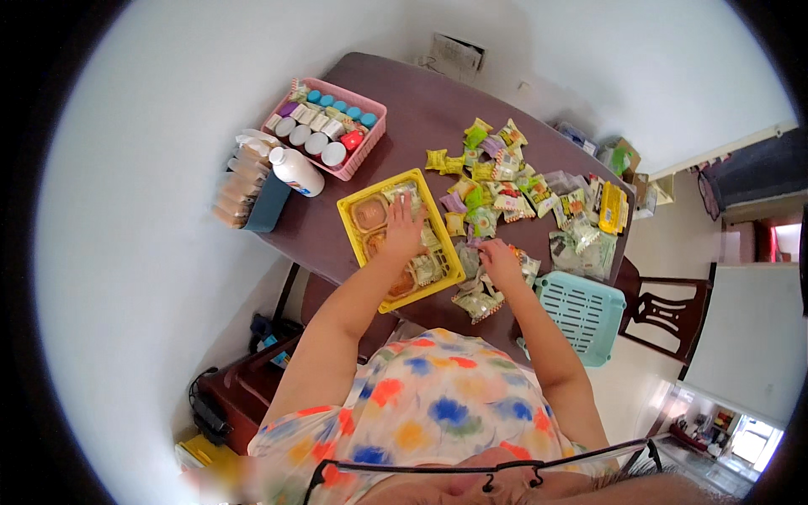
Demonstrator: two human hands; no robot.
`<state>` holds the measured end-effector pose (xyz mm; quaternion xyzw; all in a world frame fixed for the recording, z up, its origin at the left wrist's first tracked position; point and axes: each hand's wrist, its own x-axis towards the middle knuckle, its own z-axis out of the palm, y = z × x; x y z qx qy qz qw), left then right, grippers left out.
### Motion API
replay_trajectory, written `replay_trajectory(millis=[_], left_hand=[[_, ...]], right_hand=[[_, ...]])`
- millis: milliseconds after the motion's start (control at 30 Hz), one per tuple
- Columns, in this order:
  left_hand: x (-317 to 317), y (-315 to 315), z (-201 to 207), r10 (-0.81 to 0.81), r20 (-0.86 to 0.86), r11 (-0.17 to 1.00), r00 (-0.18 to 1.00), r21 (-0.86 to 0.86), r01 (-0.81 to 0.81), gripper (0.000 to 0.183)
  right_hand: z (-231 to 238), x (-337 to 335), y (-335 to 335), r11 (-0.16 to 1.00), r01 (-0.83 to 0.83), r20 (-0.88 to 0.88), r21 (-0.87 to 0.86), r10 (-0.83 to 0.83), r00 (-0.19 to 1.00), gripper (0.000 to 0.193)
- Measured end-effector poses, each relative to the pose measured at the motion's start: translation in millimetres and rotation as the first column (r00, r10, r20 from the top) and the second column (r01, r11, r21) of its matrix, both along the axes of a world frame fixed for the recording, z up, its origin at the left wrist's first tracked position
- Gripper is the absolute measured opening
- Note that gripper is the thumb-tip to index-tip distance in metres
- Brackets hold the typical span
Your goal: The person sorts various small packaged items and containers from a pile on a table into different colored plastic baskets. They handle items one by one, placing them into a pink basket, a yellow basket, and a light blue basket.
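A yellow plastic basket [437, 202] stands before me, with round brownish packaged foods [369, 214] along its left side and pale green wrapped packets [427, 269] along its right. Inside it, my left hand [406, 229] lies over the contents with its fingers spread, palm down. My right hand [502, 264] is just outside the basket's right side, its fingers curled together at a translucent packet [468, 259]. What those fingers hold, if anything, is hidden. Green-and-white snack packets [478, 305] lie beside that wrist. Beyond is a loose pile of small yellow, green and purple packets [481, 172].
At the right front edge sits a turquoise slotted basket [581, 316], near a dark wooden chair [669, 305]. A pink basket [372, 145] of jars and capped bottles, a white bottle [296, 172] and a dark box [268, 204] occupy the left. A yellow package [613, 208] lies far right.
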<state>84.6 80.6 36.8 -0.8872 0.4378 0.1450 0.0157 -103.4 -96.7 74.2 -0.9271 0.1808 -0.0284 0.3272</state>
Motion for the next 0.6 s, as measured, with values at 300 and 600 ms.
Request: replay_trajectory(millis=[300, 600], left_hand=[[-18, -5, 11, 0.111, -0.05, 0.935, 0.993, -0.332, -0.121, 0.086], [-138, -27, 22, -0.448, -0.219, 0.654, 0.867, -0.741, 0.15, 0.033]], right_hand=[[-29, -89, 0, 0.996, 0.094, -0.258, -0.008, -0.093, 0.962, 0.034], [-44, -101, -10, 0.989, -0.034, -0.186, -0.143, 0.007, 0.982, 0.066]])
